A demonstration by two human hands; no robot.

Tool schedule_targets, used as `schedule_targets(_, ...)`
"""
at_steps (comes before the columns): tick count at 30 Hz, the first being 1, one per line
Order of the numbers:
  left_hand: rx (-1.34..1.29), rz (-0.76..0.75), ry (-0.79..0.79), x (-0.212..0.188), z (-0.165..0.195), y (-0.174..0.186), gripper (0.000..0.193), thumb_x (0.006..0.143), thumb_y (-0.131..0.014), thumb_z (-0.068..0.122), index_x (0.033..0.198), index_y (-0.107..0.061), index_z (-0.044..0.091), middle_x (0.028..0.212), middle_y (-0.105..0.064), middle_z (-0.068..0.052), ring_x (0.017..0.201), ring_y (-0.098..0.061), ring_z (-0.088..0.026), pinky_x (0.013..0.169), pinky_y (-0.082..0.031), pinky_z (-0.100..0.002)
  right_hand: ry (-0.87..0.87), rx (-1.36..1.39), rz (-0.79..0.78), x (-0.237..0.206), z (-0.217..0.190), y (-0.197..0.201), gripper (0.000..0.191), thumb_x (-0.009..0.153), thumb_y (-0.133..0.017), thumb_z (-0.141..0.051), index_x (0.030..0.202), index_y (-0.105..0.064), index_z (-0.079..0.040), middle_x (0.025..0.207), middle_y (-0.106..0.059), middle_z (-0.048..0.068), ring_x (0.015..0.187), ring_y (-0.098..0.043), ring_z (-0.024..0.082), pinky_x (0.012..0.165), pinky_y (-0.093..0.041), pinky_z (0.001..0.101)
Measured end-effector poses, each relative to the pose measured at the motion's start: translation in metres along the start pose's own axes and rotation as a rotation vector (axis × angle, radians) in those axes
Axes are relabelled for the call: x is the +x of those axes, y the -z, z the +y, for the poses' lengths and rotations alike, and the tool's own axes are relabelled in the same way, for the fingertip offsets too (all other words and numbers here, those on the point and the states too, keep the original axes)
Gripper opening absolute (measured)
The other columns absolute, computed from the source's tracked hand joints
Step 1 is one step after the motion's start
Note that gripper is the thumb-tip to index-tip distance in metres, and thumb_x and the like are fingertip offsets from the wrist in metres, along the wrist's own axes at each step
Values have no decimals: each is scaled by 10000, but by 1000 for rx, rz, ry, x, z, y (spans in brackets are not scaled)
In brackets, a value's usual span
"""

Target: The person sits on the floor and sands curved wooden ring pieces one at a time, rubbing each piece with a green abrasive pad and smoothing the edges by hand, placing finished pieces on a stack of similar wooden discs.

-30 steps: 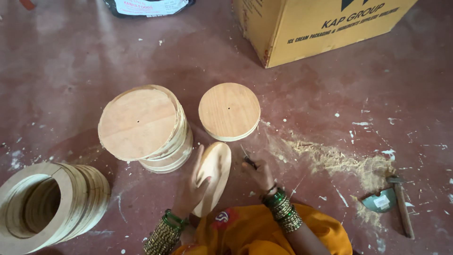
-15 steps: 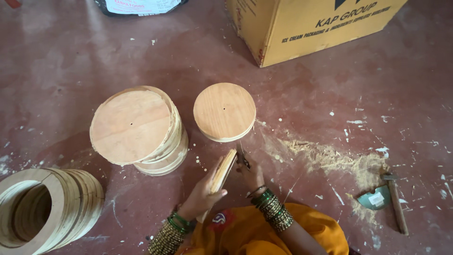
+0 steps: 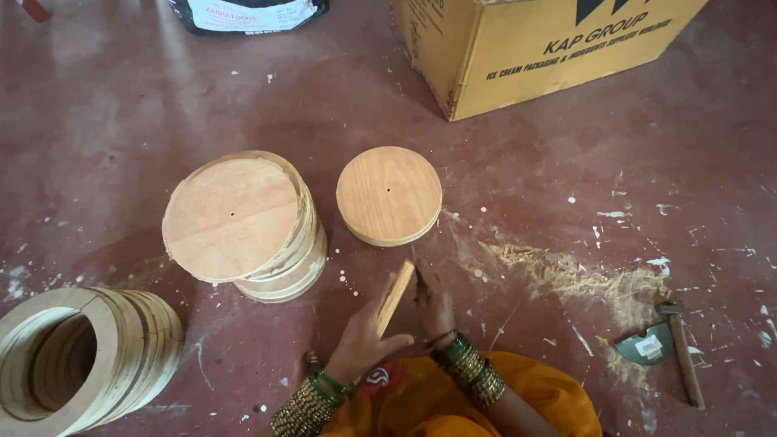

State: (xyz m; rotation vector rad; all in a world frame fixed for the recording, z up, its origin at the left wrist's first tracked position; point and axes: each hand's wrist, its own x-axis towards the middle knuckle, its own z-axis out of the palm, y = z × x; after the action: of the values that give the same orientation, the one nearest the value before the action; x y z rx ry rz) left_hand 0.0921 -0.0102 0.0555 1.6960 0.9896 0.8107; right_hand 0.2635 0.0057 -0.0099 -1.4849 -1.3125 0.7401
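Head view: the left hand [image 3: 360,344] is closed around a wooden disc [image 3: 396,296], holding it on edge, tilted, just above the red floor [image 3: 121,105]. The right hand [image 3: 435,303] is curled beside the disc's right face, fingers touching it; a thin dark tool seems pinched there, too small to make out. Just beyond the hands lies a short disc stack [image 3: 389,195], flat, with a centre hole. To its left stands a taller stack [image 3: 240,222], its layers slipped askew. Far left a ring stack [image 3: 77,368] lies on its side. Sawdust [image 3: 583,279] spreads to the right, near a hammer [image 3: 678,352]; a cardboard box [image 3: 538,48] stands well beyond.

To work the edge well, I judge the disc should be held firm near its lower rim and turned a little at a time, with fingers clear of the tool.
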Motion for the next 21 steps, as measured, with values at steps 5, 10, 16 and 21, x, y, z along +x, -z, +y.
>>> schedule_targets(5,-167,64,161,18,-20,19,1164,739,-910,299,1655,-238,45,1616,-425,-179,1429,-460,-265,1170,-380,-364,-290,630,-120,-45,-18,-19,512,1047,-516,26,1540,-655,7,1147,-644,121,930,-565,173,756,-478,304)
schedule_targets(10,-237,70,169,24,-30,30,1233,675,-922,249,1624,-163,39,1587,-443,-144,1410,-463,-187,1159,-398,-329,60,520,-189,-51,-19,-14,424,1019,-512,-15,1431,-609,0,1289,-705,165,1125,-684,232,939,-587,336)
schedule_targets(16,-472,-45,-24,15,-16,6,1154,740,-896,108,1630,-175,-26,1683,-333,-166,1530,-331,-195,1244,-291,-350,-229,199,-55,12,-8,-2,524,974,-557,-85,1493,-488,-112,1240,-683,133,915,-680,230,677,-621,317)
schedule_targets(21,-278,-6,8,21,-8,11,1136,708,-907,85,1591,-202,-31,1612,-404,-171,1452,-423,-195,1199,-373,-362,135,-138,31,-8,-20,-10,592,938,-532,-102,1530,-525,-90,1270,-620,223,1034,-634,292,794,-586,339)
